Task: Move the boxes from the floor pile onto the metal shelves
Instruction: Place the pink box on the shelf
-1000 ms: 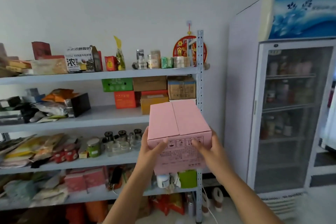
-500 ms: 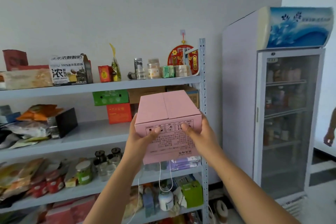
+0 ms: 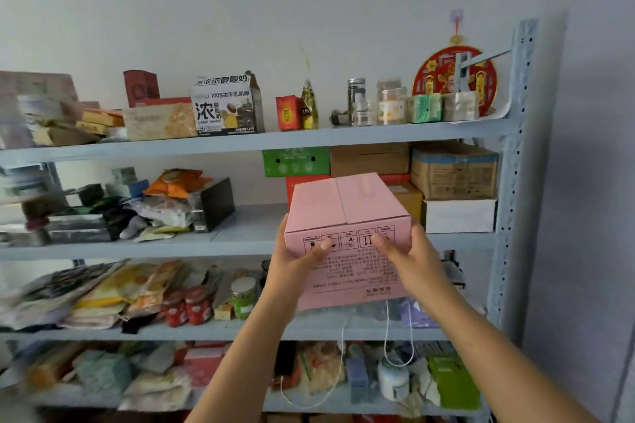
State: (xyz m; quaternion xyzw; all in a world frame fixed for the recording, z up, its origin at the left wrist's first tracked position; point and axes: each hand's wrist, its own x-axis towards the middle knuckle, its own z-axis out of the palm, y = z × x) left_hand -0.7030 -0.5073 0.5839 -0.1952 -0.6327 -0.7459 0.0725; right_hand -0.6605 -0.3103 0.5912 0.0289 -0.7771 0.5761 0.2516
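Before the metal shelves point(image 3: 247, 228), level with tier 2 from top: pink carton point(image 3: 347, 209) gripped by left hand point(image 3: 295, 271) and right hand point(image 3: 412, 261), thumbs across its printed face.

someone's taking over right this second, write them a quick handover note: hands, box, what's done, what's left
Left hand: grips the pink box on its left side, thumb on the front.
Right hand: grips its right side, thumb on the front.
Box: in the air, level with the second shelf; its print reads upside down.
Done: box is up at shelf height.
Left: set it down, likely on that shelf's bare stretch left of the cartons. Floor pile is out of view.
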